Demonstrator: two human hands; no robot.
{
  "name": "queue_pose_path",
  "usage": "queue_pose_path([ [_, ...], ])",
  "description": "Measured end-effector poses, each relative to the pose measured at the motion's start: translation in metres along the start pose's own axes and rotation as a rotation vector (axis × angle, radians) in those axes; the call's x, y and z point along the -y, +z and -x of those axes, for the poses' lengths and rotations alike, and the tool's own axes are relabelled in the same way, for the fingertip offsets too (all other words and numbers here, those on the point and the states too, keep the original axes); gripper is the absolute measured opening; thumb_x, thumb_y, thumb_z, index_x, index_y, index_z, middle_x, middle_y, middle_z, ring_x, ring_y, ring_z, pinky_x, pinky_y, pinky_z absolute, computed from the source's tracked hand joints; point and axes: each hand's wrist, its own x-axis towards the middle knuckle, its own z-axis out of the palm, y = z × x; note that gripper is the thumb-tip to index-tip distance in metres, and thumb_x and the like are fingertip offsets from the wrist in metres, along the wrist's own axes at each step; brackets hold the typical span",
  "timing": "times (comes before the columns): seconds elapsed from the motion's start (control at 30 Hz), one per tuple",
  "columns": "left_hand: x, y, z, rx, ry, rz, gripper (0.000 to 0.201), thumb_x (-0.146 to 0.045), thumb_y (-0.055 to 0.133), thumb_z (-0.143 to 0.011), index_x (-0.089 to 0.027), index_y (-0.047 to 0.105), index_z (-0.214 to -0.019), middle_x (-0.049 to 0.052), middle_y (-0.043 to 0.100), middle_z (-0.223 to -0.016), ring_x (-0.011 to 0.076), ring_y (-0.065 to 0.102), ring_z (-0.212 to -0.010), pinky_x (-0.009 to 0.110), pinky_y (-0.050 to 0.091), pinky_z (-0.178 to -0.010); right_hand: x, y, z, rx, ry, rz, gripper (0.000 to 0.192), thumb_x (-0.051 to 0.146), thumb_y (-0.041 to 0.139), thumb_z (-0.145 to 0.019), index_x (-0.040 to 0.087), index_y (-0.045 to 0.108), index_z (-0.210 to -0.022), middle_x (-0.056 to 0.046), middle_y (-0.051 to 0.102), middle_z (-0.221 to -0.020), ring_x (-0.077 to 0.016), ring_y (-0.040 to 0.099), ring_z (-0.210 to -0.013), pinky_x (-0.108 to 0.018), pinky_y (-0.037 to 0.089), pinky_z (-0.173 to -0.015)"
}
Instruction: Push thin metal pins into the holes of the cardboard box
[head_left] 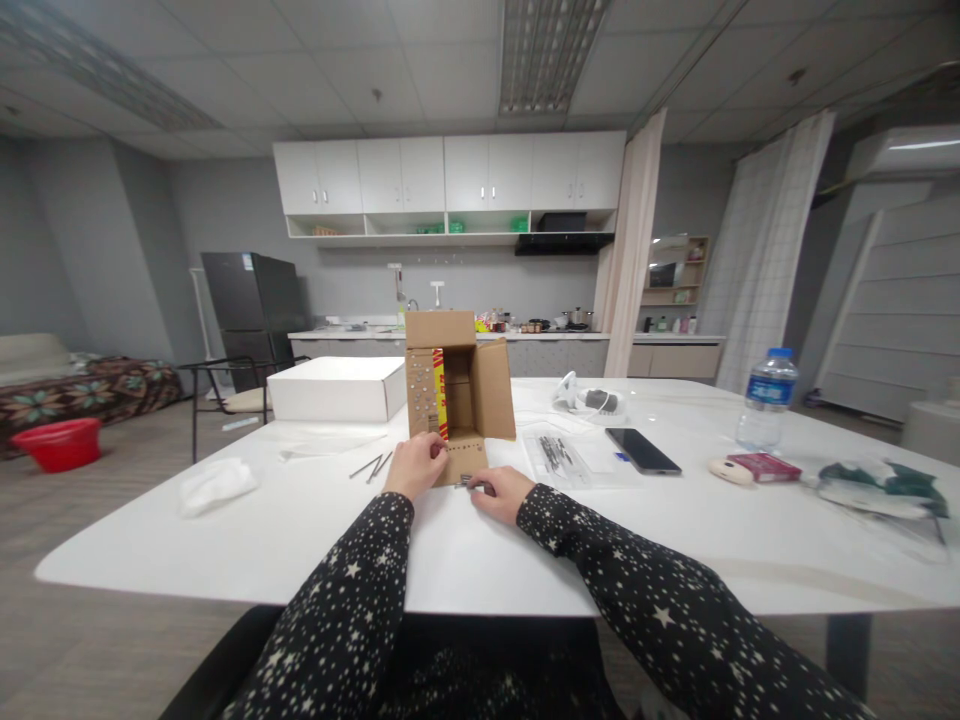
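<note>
Head view: the cardboard box (457, 390) is standing upright w/ its open side facing the person, flaps spread, near the front-middle of the white surface (300, 530). Left hand (415, 466) is gripping the box's lower left edge, fingers curled on the cardboard. Right hand (500, 492) is lying on the surface just in front of the box's bottom flap, fingers pinching small metal pieces (469, 482); can't tell exactly what they are.

A few thin metal rods (373, 466) are lying just left of the left hand. White box (336, 389) is sitting behind-left. Clear bag (564, 455) and phone (643, 450) are lying to the right, water bottle (765, 398) standing farther right, well apart from the hands.
</note>
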Motion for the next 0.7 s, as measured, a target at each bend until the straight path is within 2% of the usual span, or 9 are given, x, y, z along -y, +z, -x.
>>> queue_pose_path([
  [0.17, -0.007, 0.007, 0.002, 0.089, 0.144, 0.093, 0.018, -0.026, 0.050, -0.075, -0.020, 0.066, -0.081, 0.002, 0.065, -0.078, 0.0133, 0.057, -0.072, 0.023, 0.041, -0.066, 0.001, 0.000, -0.001, -0.005, -0.005, 0.009, 0.026, 0.024, 0.053, -0.074, 0.018, 0.069, -0.093, 0.002, 0.054, -0.057, -0.0102, 0.043, -0.051, -0.022, 0.033, -0.053],
  [0.3, -0.011, 0.011, 0.005, 0.191, 0.205, 0.127, 0.016, -0.027, 0.052, -0.074, -0.019, 0.066, -0.075, 0.001, 0.064, -0.072, 0.0124, 0.055, -0.067, 0.022, 0.039, -0.061, 0.000, 0.001, -0.002, 0.002, -0.005, 0.010, 0.025, 0.024, 0.053, -0.074, 0.019, 0.068, -0.093, 0.003, 0.053, -0.055, -0.0100, 0.043, -0.051, -0.022, 0.032, -0.053],
  [0.43, -0.011, 0.012, 0.006, 0.265, 0.211, 0.141, 0.018, -0.028, 0.052, -0.074, -0.019, 0.067, -0.075, 0.001, 0.064, -0.070, 0.0122, 0.055, -0.065, 0.022, 0.037, -0.058, -0.001, 0.002, -0.002, 0.004, -0.022, 0.011, 0.024, 0.024, 0.052, -0.074, 0.019, 0.068, -0.091, 0.003, 0.051, -0.054, -0.0100, 0.043, -0.051, -0.022, 0.031, -0.053],
  [0.7, -0.012, 0.013, 0.007, 0.295, 0.187, 0.141, 0.019, -0.031, 0.053, -0.074, -0.019, 0.067, -0.077, 0.001, 0.066, -0.072, 0.0131, 0.056, -0.066, 0.022, 0.037, -0.059, -0.001, 0.002, -0.002, -0.010, -0.037, -0.014, 0.027, 0.024, 0.052, -0.073, 0.019, 0.069, -0.093, 0.003, 0.052, -0.055, -0.0102, 0.043, -0.051, -0.022, 0.032, -0.053],
])
